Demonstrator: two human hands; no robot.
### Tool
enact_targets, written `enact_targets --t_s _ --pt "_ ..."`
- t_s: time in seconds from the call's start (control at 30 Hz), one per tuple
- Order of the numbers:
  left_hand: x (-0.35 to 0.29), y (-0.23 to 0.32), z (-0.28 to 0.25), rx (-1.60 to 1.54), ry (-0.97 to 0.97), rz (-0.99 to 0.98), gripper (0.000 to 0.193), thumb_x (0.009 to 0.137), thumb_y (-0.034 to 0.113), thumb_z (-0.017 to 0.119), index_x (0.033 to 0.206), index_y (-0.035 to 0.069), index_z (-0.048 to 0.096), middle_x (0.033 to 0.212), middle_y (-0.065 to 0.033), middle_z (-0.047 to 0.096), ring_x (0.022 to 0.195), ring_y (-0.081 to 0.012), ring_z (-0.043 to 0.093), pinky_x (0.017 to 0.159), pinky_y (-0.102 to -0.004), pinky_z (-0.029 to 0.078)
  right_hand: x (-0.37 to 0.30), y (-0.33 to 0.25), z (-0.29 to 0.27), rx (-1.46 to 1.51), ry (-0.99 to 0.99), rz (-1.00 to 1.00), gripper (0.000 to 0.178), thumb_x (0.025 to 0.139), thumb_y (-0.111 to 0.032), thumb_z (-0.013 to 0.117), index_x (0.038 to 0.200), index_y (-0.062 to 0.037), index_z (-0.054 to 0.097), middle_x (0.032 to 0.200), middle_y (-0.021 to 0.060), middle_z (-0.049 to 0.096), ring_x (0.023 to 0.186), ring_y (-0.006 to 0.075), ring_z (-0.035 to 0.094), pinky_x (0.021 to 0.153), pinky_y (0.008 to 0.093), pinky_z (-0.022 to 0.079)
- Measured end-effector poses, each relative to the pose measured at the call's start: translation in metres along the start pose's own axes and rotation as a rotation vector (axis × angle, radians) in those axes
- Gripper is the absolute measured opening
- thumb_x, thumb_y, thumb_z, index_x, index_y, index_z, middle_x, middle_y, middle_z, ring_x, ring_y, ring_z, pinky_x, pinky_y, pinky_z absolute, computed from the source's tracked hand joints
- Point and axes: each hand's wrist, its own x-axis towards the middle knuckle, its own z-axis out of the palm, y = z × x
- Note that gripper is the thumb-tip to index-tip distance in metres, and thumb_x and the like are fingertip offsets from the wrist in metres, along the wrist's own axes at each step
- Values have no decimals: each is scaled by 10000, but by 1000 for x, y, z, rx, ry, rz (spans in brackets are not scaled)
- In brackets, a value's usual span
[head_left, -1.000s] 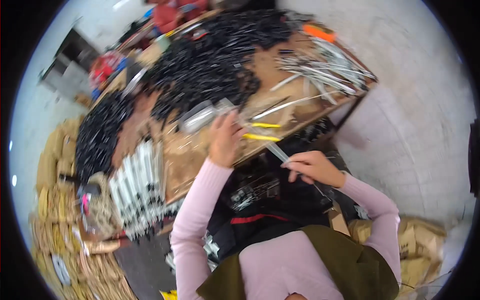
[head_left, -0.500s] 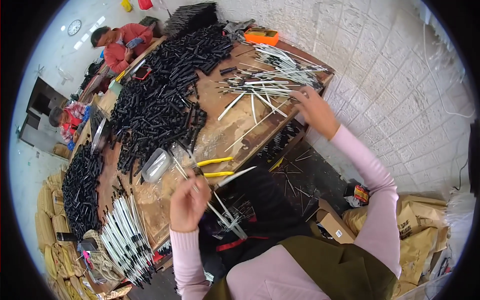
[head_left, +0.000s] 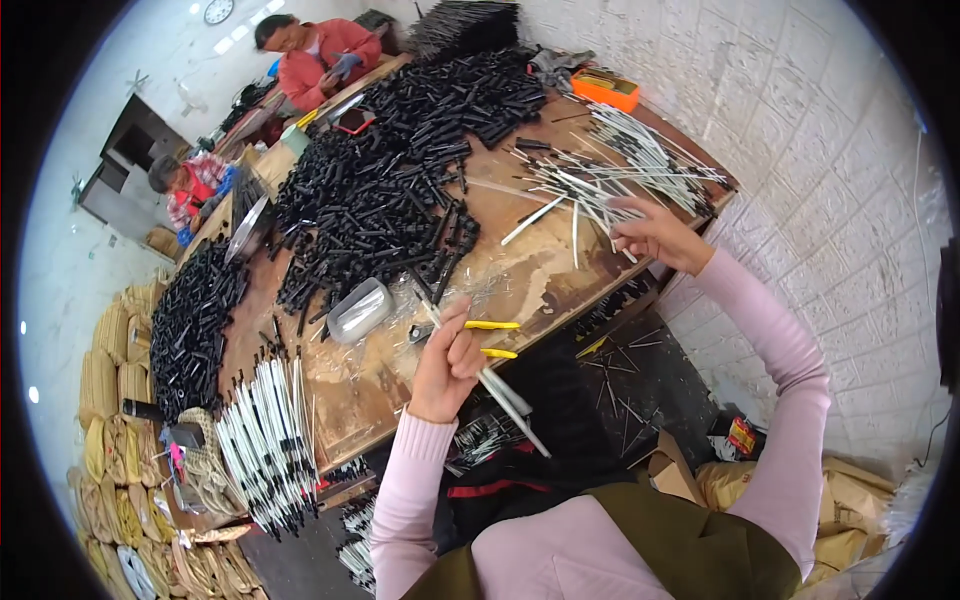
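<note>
My left hand (head_left: pixel 450 360) is closed around a few slim white rods (head_left: pixel 508 392), which slant through the fist from the table toward my lap. Just beyond it lies a yellow-handled pair of pliers (head_left: pixel 492 325), partly hidden by that hand. At the right, my right hand (head_left: pixel 655 237) reaches the near side of a loose pile of white rods with black ends (head_left: pixel 655 150). Its fingers are curled at the rods; what they pinch, if anything, I cannot make out. A clear plastic box (head_left: pixel 361 311) stands left of the pliers.
A large heap of black tubular parts (head_left: pixel 375 170) covers the table's far left. Bundled white rods (head_left: pixel 265 430) lie at the near left edge. An orange box (head_left: pixel 605 90) stands at the back by the white wall (head_left: pixel 780 150). Two other people work at the far left.
The whole view has shifted, with the table now further right. My left hand has turned more upright with its rods. My right hand stays by the pile, its fingers more curled.
</note>
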Motion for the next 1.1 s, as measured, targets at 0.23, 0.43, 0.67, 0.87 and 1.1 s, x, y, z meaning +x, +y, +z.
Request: enact_targets --t_s 0.23,0.43,0.67,0.87,1.1 --pt "43 7 0 209 200 213 614 1016 126 511 1521 5 182 1486 -232 362 1344 -333 442 1116 -399 407 -26 20 68 -50 -55 69 434 929 -151 636 1256 104 510 1097 193 672 930 252 709 734 288 591" --pt "58 14 14 318 304 428 289 957 123 629 1201 -3 537 1103 -96 653 939 -176 649 845 -331 559 -81 40 101 -105 -55 39 306 929 -140 631 1163 53 587 1045 174 689 898 251 718 705 299 596" --pt "36 -2 44 608 463 443 243 972 156 611 1181 51 546 925 -34 630 843 -131 630 683 -263 511 -104 53 103 -353 -217 -9 174 979 -134 575 1081 2 610 945 103 728 813 160 723 643 242 555" --pt "11 -9 73 458 355 438 193 976 94 586 1148 72 501 867 -72 629 761 -163 648 654 -282 539 -75 31 30 -1504 80 -671 178 944 -187 527 990 -94 671 901 71 692 754 244 680 661 341 542" --pt "-61 -5 125 389 198 211 121 1013 133 513 1133 115 509 788 -80 629 565 -135 554 489 -239 436 -10 8 -73 -1418 720 -563 214 834 -223 665 937 -38 638 875 154 603 964 352 594 815 428 478"
